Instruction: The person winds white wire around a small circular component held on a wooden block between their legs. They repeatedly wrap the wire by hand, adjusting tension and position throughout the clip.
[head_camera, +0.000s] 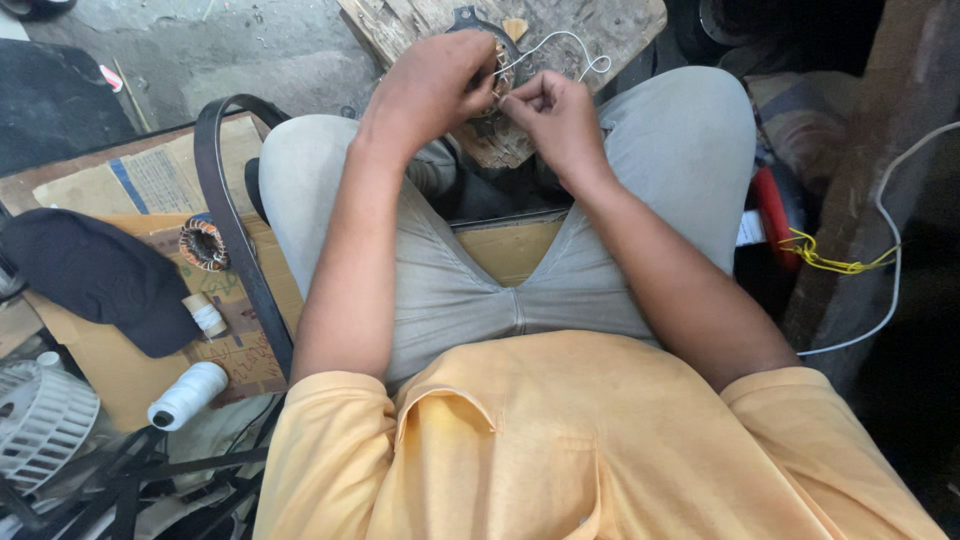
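Cardboard sheets (150, 180) cover the floor at my left and carry the loose stock. On them lie a black cap (95, 275), a black belt (225, 220), a white fan guard (40, 420) at the near corner, a white thread spool (188, 396), a smaller tape roll (205, 315) and a second copper-wound coil (204, 243). A wooden block (600, 25) stands ahead of my knees. The motor stator (490, 55) rests on its near edge, between my hands. My left hand (430, 85) grips the stator and steadies it. My right hand (555, 115) pinches a white sleeved lead (560, 40) at the winding, and the lead loops free over the block. Judging by that loose loop, lead dressing appears unfinished; the copper winding looks already seated.
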